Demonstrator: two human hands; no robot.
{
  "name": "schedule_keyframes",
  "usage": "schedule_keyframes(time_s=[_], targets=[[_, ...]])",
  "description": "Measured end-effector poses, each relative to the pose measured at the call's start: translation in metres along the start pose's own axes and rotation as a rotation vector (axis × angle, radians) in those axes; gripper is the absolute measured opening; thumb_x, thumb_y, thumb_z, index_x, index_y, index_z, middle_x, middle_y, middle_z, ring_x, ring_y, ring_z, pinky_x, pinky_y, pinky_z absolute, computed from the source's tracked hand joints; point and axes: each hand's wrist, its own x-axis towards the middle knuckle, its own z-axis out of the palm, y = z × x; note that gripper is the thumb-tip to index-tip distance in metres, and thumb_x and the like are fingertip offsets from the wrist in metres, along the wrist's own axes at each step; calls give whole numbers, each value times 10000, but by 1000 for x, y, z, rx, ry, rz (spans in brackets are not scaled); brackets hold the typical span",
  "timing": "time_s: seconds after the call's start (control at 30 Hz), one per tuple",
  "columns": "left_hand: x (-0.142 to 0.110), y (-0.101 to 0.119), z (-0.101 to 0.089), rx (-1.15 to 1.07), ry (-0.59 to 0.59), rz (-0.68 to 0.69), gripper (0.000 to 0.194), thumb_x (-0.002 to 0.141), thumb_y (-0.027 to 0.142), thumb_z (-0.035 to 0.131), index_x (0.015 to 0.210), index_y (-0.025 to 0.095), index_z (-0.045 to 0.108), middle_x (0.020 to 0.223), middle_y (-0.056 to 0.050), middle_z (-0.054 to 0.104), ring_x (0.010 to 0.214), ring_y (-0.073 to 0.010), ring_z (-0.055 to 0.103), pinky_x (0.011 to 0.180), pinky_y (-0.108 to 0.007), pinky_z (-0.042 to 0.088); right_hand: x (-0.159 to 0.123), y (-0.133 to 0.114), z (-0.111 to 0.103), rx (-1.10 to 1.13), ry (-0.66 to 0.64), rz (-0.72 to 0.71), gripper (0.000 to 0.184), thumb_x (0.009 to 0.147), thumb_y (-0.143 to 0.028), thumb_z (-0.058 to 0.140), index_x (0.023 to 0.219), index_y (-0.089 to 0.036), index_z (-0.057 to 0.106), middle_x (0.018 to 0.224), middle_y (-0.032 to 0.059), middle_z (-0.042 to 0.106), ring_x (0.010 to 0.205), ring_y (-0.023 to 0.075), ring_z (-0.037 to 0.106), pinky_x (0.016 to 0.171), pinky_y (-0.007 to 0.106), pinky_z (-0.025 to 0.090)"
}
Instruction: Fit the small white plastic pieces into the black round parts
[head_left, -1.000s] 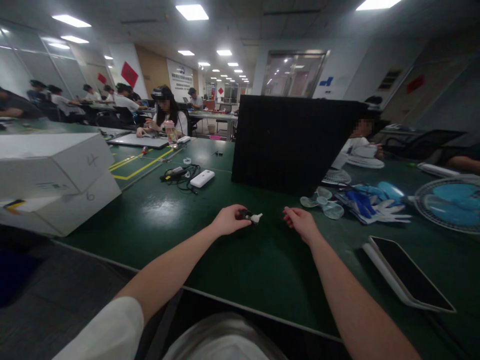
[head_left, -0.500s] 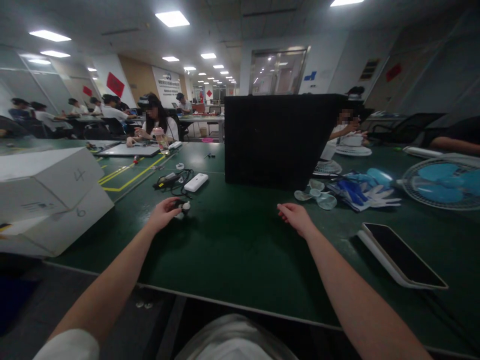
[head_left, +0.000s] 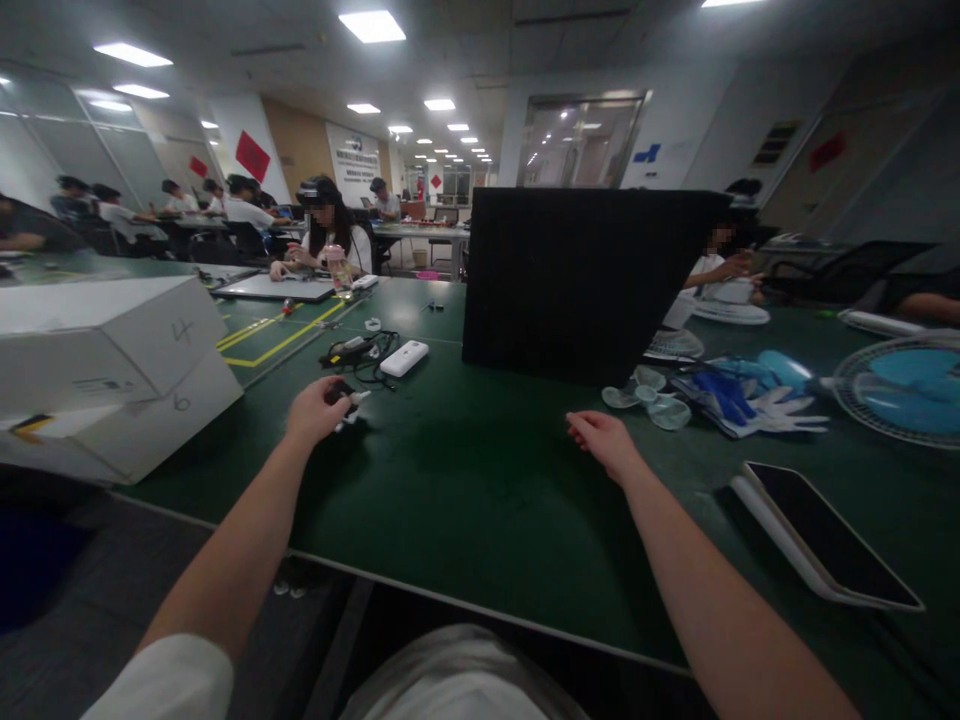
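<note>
My left hand (head_left: 312, 412) is closed around a small black-and-white object (head_left: 355, 400) just above the green table (head_left: 457, 520). Its white part sticks out past my fingertips, and its kind is too blurred to name. On the other side, my right hand (head_left: 604, 442) hovers low over the table with its fingers curled and pressed together. Whether anything is pinched in it cannot be made out. Closest to the right hand lies a clear fan blade (head_left: 646, 396). Beyond the left hand are a white power bank (head_left: 405, 358) and a tangle of black cable (head_left: 356, 350).
A large black box (head_left: 577, 285) stands ahead. White boxes (head_left: 142, 350) are stacked at left. Toward the right lie gloves (head_left: 780, 410), a blue-bladed fan (head_left: 907, 385) and a phone-like device on a white base (head_left: 825, 530). A co-worker (head_left: 337, 235) sits across the table.
The view has swung slightly left. My left hand has drawn left, away from the power bank, and the small object in it has turned. My right hand keeps about the same place over the table.
</note>
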Motion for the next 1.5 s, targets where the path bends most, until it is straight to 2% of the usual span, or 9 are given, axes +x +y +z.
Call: schedule_keyframes(time_s=[0.2, 0.37, 0.53, 0.73, 0.87, 0.97, 1.2, 1.37, 1.5], targets=[[-14, 20, -11, 400, -1, 144, 533, 781, 433, 625, 1279, 250, 667, 1175, -145, 665, 1113, -370, 566, 916, -458, 431, 0, -1, -1, -16, -17, 23, 280, 805, -432, 732, 910, -174, 760, 774, 67, 720, 647, 154, 609, 538, 248, 477], [-29, 41, -12, 504, 0, 178, 453, 812, 346, 594, 1246, 259, 692, 1203, -180, 618, 1144, -406, 502, 941, -527, 371, 1, 0, -2, -34, -25, 25, 296, 809, -432, 730, 940, -167, 760, 781, 69, 720, 656, 158, 611, 543, 252, 475], [-35, 48, -10, 461, -42, 202, 456, 810, 384, 618, 1246, 276, 698, 1281, -169, 590, 1198, -417, 468, 994, -550, 345, -1, -1, -2, -39, -27, 19, 305, 804, -434, 734, 949, -166, 762, 794, 73, 723, 677, 165, 618, 560, 260, 479], [-29, 41, -6, 271, 17, 138, 715, 821, 630, 593, 1405, 219, 576, 1419, -162, 525, 1247, -387, 513, 1008, -471, 428, -5, -5, -3, -62, -55, 28, 360, 741, -446, 788, 972, -171, 765, 848, 81, 741, 728, 185, 643, 590, 275, 493], [-25, 37, 5, 194, -73, 50, 848, 803, 781, 529, 1424, 204, 549, 1428, -163, 534, 1230, -362, 570, 990, -433, 475, -4, -3, -3, -56, -59, -4, 388, 741, -479, 775, 961, -161, 758, 821, 79, 736, 710, 178, 639, 588, 271, 483], [-24, 39, 15, 187, -111, 38, 871, 777, 822, 530, 1399, 214, 565, 1431, -153, 543, 1216, -356, 591, 980, -432, 492, -4, -2, -2, -73, -59, -31, 390, 752, -487, 763, 959, -156, 754, 819, 80, 734, 703, 174, 636, 588, 269, 479], [-22, 54, 37, 73, -85, 176, 798, 805, 751, 587, 1389, 207, 581, 1428, -136, 552, 1261, -321, 574, 1047, -411, 473, -5, -6, -3, -96, -73, -4, 376, 771, -472, 752, 983, -161, 756, 854, 90, 741, 736, 189, 650, 598, 283, 495], [-22, 68, 52, 4, -187, 328, 690, 806, 744, 597, 1276, 248, 692, 1439, -98, 558, 1254, -295, 587, 1068, -400, 468, -5, -5, -3, -93, -67, -8, 387, 763, -483, 755, 980, -163, 759, 846, 87, 739, 725, 187, 645, 602, 288, 496], [-18, 92, 70, 3, -279, 435, 612, 789, 702, 650, 1204, 262, 740, 1354, -88, 636, 1167, -279, 641, 1030, -383, 493, -4, -3, -3, -106, -68, -8, 385, 777, -482, 742, 988, -161, 758, 856, 93, 739, 724, 188, 644, 600, 286, 499]])
